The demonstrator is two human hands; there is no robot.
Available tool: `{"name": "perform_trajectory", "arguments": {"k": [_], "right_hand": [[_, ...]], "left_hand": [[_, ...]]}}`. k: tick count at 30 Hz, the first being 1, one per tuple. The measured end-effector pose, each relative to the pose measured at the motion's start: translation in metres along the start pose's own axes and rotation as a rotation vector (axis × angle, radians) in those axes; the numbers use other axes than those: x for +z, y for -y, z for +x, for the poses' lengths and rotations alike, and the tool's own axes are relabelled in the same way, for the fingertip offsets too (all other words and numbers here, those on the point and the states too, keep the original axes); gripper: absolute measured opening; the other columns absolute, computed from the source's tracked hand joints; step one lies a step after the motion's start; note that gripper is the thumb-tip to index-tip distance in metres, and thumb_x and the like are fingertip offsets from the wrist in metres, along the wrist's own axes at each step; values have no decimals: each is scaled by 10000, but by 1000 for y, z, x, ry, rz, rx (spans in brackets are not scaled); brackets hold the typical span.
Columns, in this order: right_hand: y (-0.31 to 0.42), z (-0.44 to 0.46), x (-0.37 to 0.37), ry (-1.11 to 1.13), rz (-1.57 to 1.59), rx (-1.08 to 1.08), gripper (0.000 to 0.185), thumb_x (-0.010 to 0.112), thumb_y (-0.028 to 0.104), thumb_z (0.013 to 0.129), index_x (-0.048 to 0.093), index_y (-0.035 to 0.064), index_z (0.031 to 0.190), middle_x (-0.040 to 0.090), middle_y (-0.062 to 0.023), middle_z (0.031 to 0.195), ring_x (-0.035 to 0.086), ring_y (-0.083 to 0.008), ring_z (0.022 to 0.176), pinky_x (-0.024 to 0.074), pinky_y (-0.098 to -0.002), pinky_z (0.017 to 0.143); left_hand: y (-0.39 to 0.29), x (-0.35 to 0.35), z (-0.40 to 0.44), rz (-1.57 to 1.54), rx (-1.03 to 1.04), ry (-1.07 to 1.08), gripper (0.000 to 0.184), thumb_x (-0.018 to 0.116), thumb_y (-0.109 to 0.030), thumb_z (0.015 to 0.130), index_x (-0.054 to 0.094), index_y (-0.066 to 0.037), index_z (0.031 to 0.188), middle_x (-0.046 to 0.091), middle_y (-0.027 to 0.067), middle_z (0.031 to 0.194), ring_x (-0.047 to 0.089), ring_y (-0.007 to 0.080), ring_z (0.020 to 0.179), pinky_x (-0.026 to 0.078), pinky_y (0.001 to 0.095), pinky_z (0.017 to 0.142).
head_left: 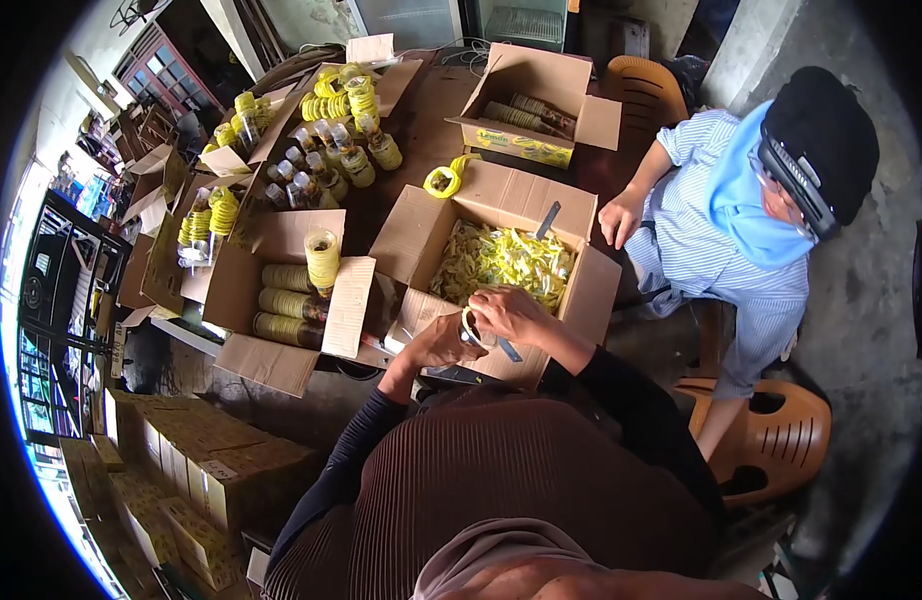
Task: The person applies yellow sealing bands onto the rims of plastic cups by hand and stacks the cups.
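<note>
Table beyond, the cup has a seemingly tilted long axis.

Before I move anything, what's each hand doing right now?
Left hand: curled around a small round container.
Right hand: fingers bent at the container's rim; whether it grips anything can't be told.

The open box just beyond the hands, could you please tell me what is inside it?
Inside the box are yellow scraps, with a grey strip towards the far right. The bottom is covered, and the right hand hides part of the near edge.
</note>
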State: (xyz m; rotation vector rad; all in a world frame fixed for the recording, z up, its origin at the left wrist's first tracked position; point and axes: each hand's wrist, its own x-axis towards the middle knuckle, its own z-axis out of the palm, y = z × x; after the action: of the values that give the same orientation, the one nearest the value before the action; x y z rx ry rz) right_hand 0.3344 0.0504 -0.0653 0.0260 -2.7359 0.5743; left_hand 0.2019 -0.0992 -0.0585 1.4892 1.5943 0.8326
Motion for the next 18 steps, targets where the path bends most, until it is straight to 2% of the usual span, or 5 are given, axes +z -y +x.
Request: {"name": "perform_trajectory", "arguments": {"k": [8,13,15,16,18], "right_hand": [[0,7,24,42,322,311,182,606,203,859,492,62,853,601,-117,825,605,-356,822,480,-444,706],[-51,1,85,-252,531,649,101,523,139,880,550,44,864,562,-151,701,574,-246,650,437,-385,593],[-84,-21,83,-224,406,874,151,502,159,926,556,19,909,571,-159,699,552,-239,609,428,-373,572],[-98,-35,86,-291,306,672,199,522,207,941,551,11,918,564,-147,687,532,-220,588,421,-356,564],[-98,-36,75,-138,416,858,209,561,225,933,570,16,921,595,-119,710,538,-225,582,428,-353,575]], "left_hand": [[26,3,-3,39,16,-179,400,736,-205,709,549,17,983,662,184,855,658,332,746,504,399,673],[20,-2,-18,359,-81,-244,668,809,-254,624,499,17,1150,664,212,873,658,384,787,535,454,684],[11,-6,-31,334,-91,-301,682,817,-252,617,497,19,1155,664,204,875,658,386,786,535,451,684],[12,-8,-33,313,-95,-362,697,826,-250,610,494,20,1161,663,197,877,657,388,785,535,448,684],[30,-12,-43,210,-132,-333,698,817,-264,649,478,36,1181,656,189,923,653,365,853,527,422,746]]}}
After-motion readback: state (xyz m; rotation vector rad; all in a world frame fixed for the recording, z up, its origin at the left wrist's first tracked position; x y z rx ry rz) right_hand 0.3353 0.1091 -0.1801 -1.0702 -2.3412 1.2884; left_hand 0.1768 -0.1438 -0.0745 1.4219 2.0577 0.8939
